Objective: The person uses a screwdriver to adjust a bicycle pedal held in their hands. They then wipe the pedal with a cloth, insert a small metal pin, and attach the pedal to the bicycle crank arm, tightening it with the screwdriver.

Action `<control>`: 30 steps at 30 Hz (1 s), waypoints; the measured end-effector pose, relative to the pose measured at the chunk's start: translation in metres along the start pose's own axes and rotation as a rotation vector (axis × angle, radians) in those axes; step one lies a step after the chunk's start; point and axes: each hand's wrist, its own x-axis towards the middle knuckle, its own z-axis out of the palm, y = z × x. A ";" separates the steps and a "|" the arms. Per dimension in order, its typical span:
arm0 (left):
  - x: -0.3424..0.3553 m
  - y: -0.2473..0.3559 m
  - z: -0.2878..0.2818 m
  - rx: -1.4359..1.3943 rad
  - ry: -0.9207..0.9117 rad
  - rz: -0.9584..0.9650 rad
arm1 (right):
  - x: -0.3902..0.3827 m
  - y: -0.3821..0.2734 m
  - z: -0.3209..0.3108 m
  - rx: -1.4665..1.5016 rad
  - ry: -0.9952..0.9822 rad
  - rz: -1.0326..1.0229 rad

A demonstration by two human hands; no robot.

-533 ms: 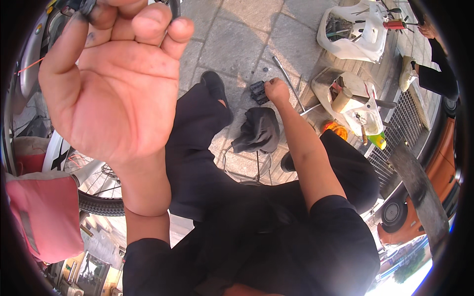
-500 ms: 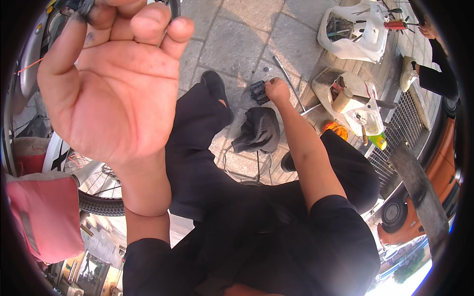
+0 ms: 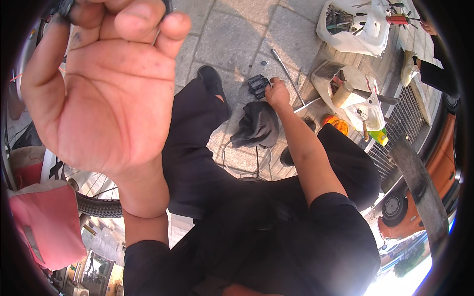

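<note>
My left hand (image 3: 113, 98) is raised close to the view at the upper left, palm showing. Its fingers curl over at the top edge, with dark grime or a dark part by the thumb and first finger; what they hold is cut off. Low over the paving, my right hand (image 3: 278, 93) has closed fingers on one end of a black ribbed block, apparently a bicycle pedal (image 3: 257, 86). Just below lies a crumpled dark cloth (image 3: 256, 126) on a low wire-legged stand. A long metal wrench (image 3: 284, 69) lies on the stones beyond the right hand.
Two cut white plastic containers, one full of tools (image 3: 380, 44) and one with a wooden mallet (image 3: 340, 96), stand at right. Near them are an orange tub (image 3: 335, 123) and a metal grate (image 3: 407, 121). A bicycle wheel (image 3: 101, 206) and pink bag (image 3: 47, 224) are at left.
The left hand has shifted slightly left and its fingertips sit further past the top edge. The black pedal has tilted in the right hand, showing more of its flat side.
</note>
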 end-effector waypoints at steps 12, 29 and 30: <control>0.006 -0.006 -0.001 -0.022 -0.042 -0.044 | 0.023 -0.019 0.026 0.150 -0.075 0.437; 0.006 -0.042 0.005 -0.019 0.050 0.085 | 0.021 -0.037 -0.010 0.852 -0.289 0.587; 0.011 -0.049 0.012 -0.012 0.079 0.099 | 0.019 -0.039 -0.018 0.992 -0.348 0.531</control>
